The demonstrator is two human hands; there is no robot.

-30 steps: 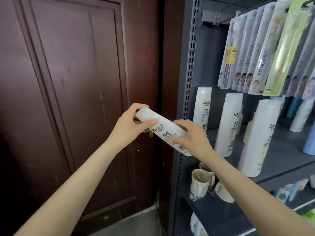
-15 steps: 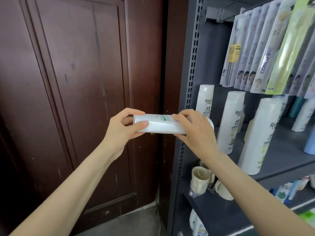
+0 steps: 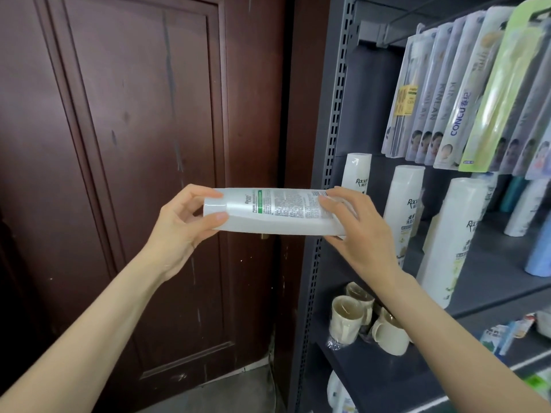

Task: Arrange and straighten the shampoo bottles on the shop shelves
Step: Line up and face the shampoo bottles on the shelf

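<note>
I hold a white shampoo bottle (image 3: 277, 212) sideways in front of the shelf's left upright, its printed back label facing me. My left hand (image 3: 182, 222) grips its cap end and my right hand (image 3: 357, 228) grips its base end. On the grey shelf (image 3: 489, 269) to the right stand three matching white bottles: one at the back left (image 3: 354, 174), one in the middle (image 3: 402, 210) and a nearer one (image 3: 447, 242). More bottles, white (image 3: 521, 213) and blue (image 3: 539, 251), stand further right.
A dark wooden door (image 3: 149, 174) fills the left. The perforated shelf upright (image 3: 334, 144) is just behind the held bottle. Packaged toothbrushes (image 3: 453, 93) hang above the bottles. Cream mugs (image 3: 348, 317) sit on the lower shelf, and small packets (image 3: 507, 332) lie at the right.
Both hands have turned the bottle from a downward-right tilt to level and rolled it, so the back label now faces me instead of the front.
</note>
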